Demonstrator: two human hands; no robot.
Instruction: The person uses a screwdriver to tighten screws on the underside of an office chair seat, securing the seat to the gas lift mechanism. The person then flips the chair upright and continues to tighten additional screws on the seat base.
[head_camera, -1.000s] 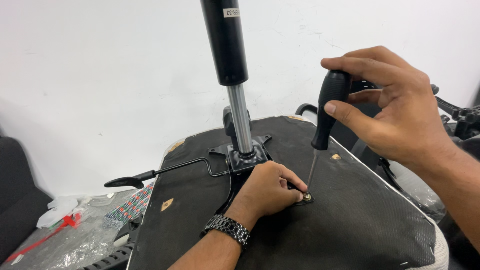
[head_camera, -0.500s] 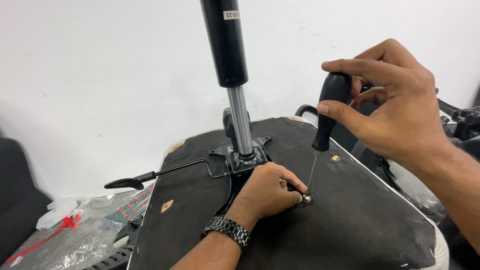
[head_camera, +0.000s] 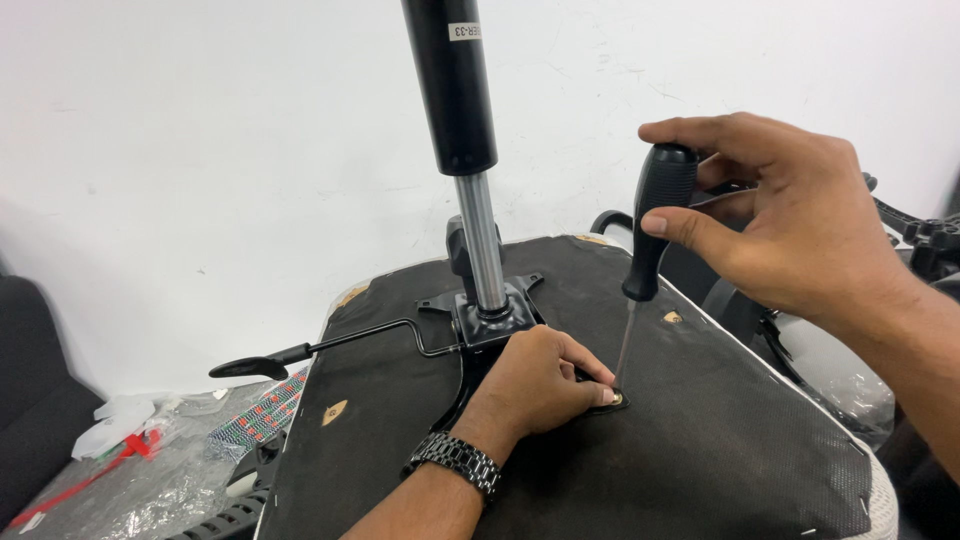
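Observation:
An office chair seat (head_camera: 720, 440) lies upside down, its black fabric underside facing up. A black metal mechanism plate (head_camera: 492, 322) sits on it, with a gas lift cylinder (head_camera: 452, 90) standing upright from the plate. My right hand (head_camera: 790, 225) grips the black handle of a screwdriver (head_camera: 652, 230), held nearly upright. Its tip rests on a screw (head_camera: 617, 398) at a corner of the plate. My left hand (head_camera: 535, 385), with a black metal watch (head_camera: 455, 462) on the wrist, presses on the plate beside the screw, fingertips touching it.
A black adjustment lever (head_camera: 300, 352) sticks out to the left of the plate. Clear plastic wrap and a red strip (head_camera: 110, 455) lie on the floor at lower left. A dark chair part (head_camera: 925, 235) shows at the right edge, against a white wall.
My right hand's fingers have shifted around the screwdriver handle, turning it slightly. The tip stays on the screw and my left hand has not moved.

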